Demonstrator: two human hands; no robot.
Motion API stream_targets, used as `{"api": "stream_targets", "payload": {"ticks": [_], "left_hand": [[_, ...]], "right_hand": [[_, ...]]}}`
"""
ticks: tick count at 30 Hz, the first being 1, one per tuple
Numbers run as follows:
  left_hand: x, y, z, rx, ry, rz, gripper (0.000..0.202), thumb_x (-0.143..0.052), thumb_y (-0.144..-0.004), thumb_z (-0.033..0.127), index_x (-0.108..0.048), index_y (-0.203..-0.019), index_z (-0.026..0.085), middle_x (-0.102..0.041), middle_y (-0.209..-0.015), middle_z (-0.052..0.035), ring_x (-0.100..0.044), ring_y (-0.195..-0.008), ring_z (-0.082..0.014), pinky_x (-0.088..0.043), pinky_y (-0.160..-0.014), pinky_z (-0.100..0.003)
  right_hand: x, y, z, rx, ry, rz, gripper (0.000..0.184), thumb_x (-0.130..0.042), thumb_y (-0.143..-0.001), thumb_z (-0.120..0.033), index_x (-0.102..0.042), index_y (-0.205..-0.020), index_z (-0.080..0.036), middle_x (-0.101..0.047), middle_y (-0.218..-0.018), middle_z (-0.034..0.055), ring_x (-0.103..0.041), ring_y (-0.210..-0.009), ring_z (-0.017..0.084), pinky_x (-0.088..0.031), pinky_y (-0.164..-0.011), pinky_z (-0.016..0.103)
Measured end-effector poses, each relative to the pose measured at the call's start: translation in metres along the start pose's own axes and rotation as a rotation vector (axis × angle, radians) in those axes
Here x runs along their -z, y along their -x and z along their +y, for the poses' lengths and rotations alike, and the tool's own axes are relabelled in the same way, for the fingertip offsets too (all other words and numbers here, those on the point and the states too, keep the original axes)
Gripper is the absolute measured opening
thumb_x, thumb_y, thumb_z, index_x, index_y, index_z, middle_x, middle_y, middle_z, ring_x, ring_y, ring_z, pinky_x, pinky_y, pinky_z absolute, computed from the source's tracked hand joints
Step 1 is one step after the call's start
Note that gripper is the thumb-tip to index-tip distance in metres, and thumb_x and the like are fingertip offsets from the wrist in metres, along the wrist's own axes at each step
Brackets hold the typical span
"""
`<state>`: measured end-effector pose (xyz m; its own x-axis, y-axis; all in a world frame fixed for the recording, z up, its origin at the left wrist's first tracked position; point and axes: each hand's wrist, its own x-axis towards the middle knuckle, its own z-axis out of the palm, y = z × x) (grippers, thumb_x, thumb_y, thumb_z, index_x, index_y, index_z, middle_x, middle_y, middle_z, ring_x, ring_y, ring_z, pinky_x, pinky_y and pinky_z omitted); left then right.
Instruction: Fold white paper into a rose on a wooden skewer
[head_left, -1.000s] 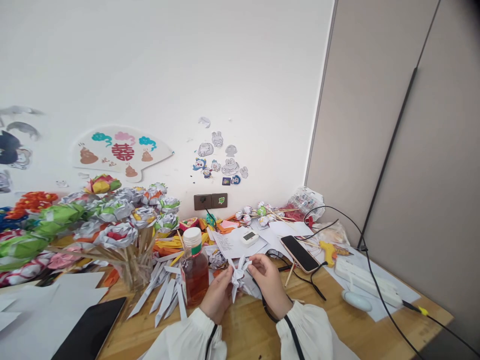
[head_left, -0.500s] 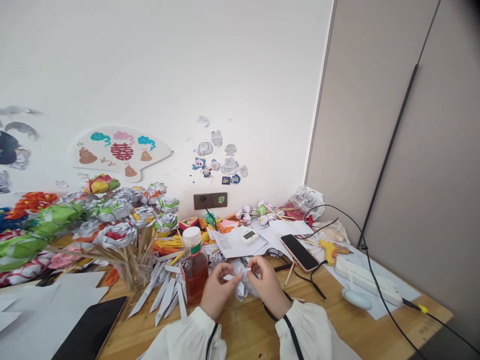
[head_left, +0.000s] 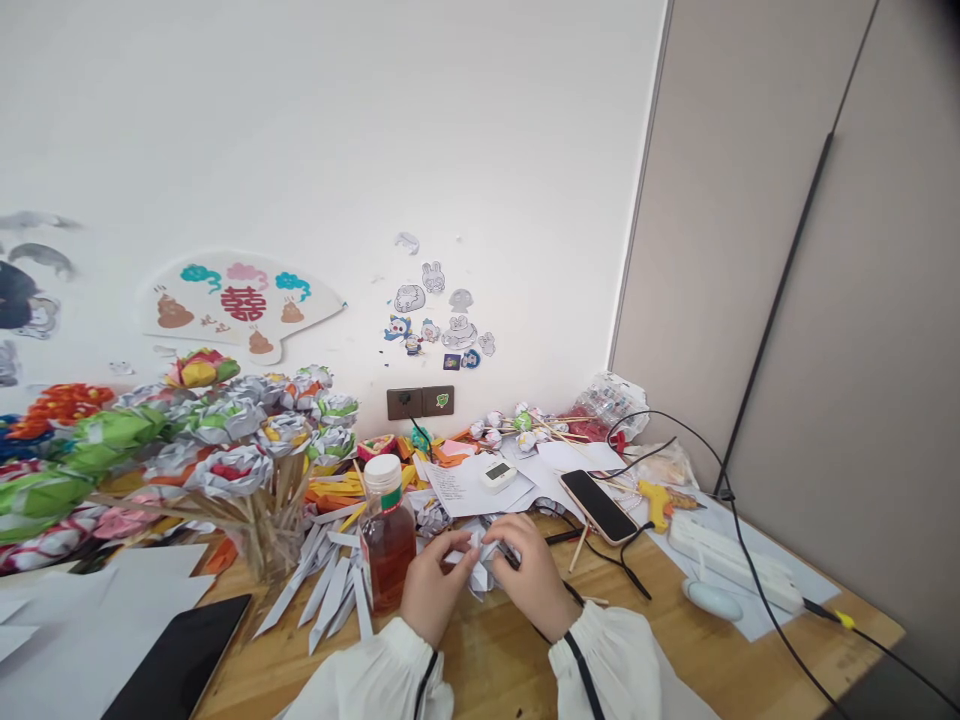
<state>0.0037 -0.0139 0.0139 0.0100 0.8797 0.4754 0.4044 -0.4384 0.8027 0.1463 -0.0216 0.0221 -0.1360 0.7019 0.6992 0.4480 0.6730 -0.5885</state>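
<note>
Near the table's front, folded white paper point(head_left: 481, 577) sits between my two hands, its creased facets partly covered by fingers. My left hand point(head_left: 439, 585) pinches its left side with thumb and forefinger. On the other side, the curled fingers of my right hand point(head_left: 531, 575) close on the paper's upper right. A short dark thing shows by the right fingertips; I cannot tell what it is. Just left of my left hand stands a bottle of reddish-brown liquid point(head_left: 390, 560) with a white cap. Folded white paper strips point(head_left: 330, 600) lie beyond the bottle.
Paper flowers on sticks point(head_left: 236, 465) crowd the left, near a black tablet point(head_left: 180, 660). A small white timer point(head_left: 498, 475) rests on papers at the back. To the right are a phone point(head_left: 600, 505), a yellow glue gun point(head_left: 657, 503), a power strip point(head_left: 739, 560) and loose cables.
My right hand has turned inward and shifted slightly left, its fingers now curled lower over the paper. The left hand has barely moved.
</note>
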Motion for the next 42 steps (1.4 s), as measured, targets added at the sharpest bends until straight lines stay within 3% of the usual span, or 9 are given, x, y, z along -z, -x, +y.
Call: {"api": "stream_targets", "payload": {"ticks": [7, 12, 18, 30, 42], "left_hand": [[0.003, 0.005, 0.004, -0.172, -0.150, 0.038, 0.015, -0.054, -0.070, 0.029, -0.063, -0.076, 0.020, -0.068, -0.075, -0.0050, -0.061, -0.075, -0.0205, -0.048, -0.071, -0.032], [0.003, 0.006, 0.006, -0.234, -0.202, 0.029, 0.014, -0.051, -0.073, 0.029, -0.061, -0.076, 0.020, -0.065, -0.075, -0.0056, -0.059, -0.076, -0.0212, -0.046, -0.071, -0.033], [0.002, 0.006, 0.005, -0.181, -0.211, 0.038, 0.011, -0.052, -0.073, 0.029, -0.058, -0.073, 0.020, -0.063, -0.073, -0.0056, -0.059, -0.073, -0.0212, -0.046, -0.069, -0.033], [0.002, 0.001, 0.008, -0.025, -0.052, -0.071, 0.008, -0.053, -0.068, 0.025, -0.057, -0.070, 0.019, -0.065, -0.071, -0.0027, -0.060, -0.069, -0.0184, -0.047, -0.061, -0.026], [0.003, -0.001, 0.007, 0.012, 0.026, -0.152, 0.005, -0.053, -0.064, 0.023, -0.052, -0.065, 0.018, -0.055, -0.063, 0.0009, -0.053, -0.064, -0.0161, -0.042, -0.055, -0.023]], "right_hand": [[-0.001, -0.001, 0.005, 0.013, 0.019, 0.012, 0.010, -0.057, -0.069, -0.013, -0.058, -0.076, -0.020, -0.056, -0.079, 0.0020, -0.050, -0.079, 0.017, -0.039, -0.070, 0.028], [-0.001, 0.000, 0.006, 0.022, 0.028, 0.020, 0.005, -0.056, -0.073, -0.016, -0.058, -0.073, -0.020, -0.056, -0.077, 0.0015, -0.050, -0.078, 0.016, -0.038, -0.070, 0.028], [-0.002, 0.000, 0.004, -0.002, 0.015, 0.016, 0.007, -0.055, -0.073, -0.014, -0.056, -0.074, -0.021, -0.056, -0.078, 0.0016, -0.049, -0.078, 0.017, -0.037, -0.070, 0.029], [-0.005, -0.001, 0.015, -0.140, -0.082, -0.048, 0.004, -0.054, -0.070, -0.014, -0.052, -0.068, -0.018, -0.052, -0.068, -0.0017, -0.048, -0.066, 0.013, -0.037, -0.060, 0.023], [-0.006, 0.000, 0.016, -0.227, -0.197, -0.153, 0.003, -0.050, -0.071, -0.015, -0.051, -0.071, -0.017, -0.050, -0.065, -0.0040, -0.046, -0.057, 0.009, -0.036, -0.052, 0.019]]}}
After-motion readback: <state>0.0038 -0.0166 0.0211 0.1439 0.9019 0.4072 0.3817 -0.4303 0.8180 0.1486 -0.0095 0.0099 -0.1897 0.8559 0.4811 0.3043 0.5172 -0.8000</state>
